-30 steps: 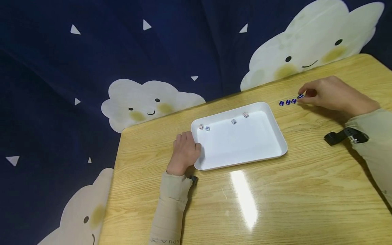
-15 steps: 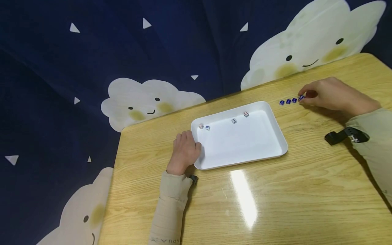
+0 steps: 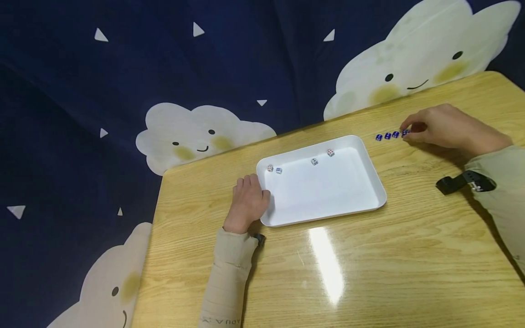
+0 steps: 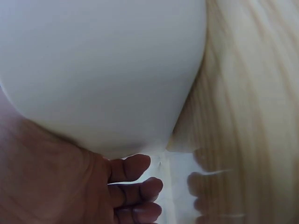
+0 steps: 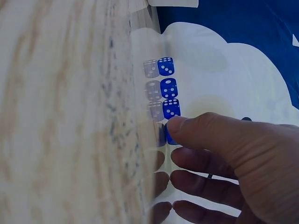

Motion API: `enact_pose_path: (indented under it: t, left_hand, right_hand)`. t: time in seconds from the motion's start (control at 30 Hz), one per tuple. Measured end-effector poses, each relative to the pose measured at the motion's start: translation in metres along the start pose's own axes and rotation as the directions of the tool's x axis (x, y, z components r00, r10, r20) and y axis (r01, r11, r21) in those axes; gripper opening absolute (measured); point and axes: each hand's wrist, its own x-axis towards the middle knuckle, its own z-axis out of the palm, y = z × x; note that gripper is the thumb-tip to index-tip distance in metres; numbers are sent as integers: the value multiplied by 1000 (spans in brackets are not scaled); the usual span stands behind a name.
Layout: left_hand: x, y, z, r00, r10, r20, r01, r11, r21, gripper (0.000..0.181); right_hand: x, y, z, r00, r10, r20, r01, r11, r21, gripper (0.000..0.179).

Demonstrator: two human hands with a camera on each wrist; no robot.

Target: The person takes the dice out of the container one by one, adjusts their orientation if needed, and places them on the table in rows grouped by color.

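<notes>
My right hand (image 3: pixel 449 126) pinches a blue die (image 3: pixel 405 133) between thumb and fingers, at the right end of a short row of blue dice. The right wrist view shows this die (image 5: pixel 171 134) mostly covered by the thumb, standing at table level. Beside it in the row, the nearest blue die (image 5: pixel 171 108) shows white pips. My left hand (image 3: pixel 248 200) grips the left wall of a white tray (image 3: pixel 324 220), its thumb over the rim. In the left wrist view its fingers (image 4: pixel 137 168) lie along the outside of the tray wall (image 4: pixel 107 70).
Inside the tray lie several white dice: a pair at the far left corner, including a red-pipped die (image 3: pixel 270 168), and a pair toward the far right, including another die (image 3: pixel 314 161). A dark cloud-patterned curtain (image 3: pixel 229 59) hangs behind the wooden table (image 3: pixel 393 273).
The blue die in my right hand has come down slightly to table level, in line with the other blue dice. My left hand keeps its place on the tray.
</notes>
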Motion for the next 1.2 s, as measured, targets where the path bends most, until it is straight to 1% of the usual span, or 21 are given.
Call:
enact_pose_path:
  t: [0.17, 0.37, 0.57, 0.7, 0.83, 0.93, 1.07, 1.13, 1.2]
  left_hand:
    - [-2, -1, -1, 1000, -16, 9, 16, 1000, -4, 34]
    - [-2, 0, 0, 999, -29, 17, 30, 1000, -8, 35]
    - [4, 7, 4, 1000, -21, 18, 21, 1000, 0, 34]
    - [11, 14, 5, 1000, 3, 13, -3, 1000, 7, 33]
    - [19, 21, 5, 1000, 17, 14, -17, 1000, 2, 34]
    - [23, 25, 6, 1000, 13, 22, -13, 1000, 2, 35]
    - [27, 27, 6, 999, 12, 36, -12, 1000, 11, 37]
    - [29, 28, 6, 999, 13, 35, -13, 1000, 14, 37]
    - [28, 28, 7, 999, 14, 38, -14, 1000, 11, 38]
  right_hand:
    - [3, -2, 1, 1000, -4, 6, 3, 1000, 7, 32]
    - [7, -3, -2, 999, 18, 30, -18, 1000, 7, 40]
    - [4, -3, -6, 999, 12, 33, -12, 1000, 4, 41]
    - [0, -4, -5, 1000, -14, -5, 14, 1000, 20, 37]
    - [-1, -8, -7, 998, -60, -38, 60, 998, 17, 33]
    - [0, -13, -12, 992, -106, -61, 105, 994, -14, 33]
    - [5, -24, -18, 978, -181, -103, 178, 983, -44, 30]
    - [9, -30, -20, 965, -230, -129, 225, 973, -50, 26]
    - [9, -39, -21, 954, -262, -144, 257, 965, -52, 22]
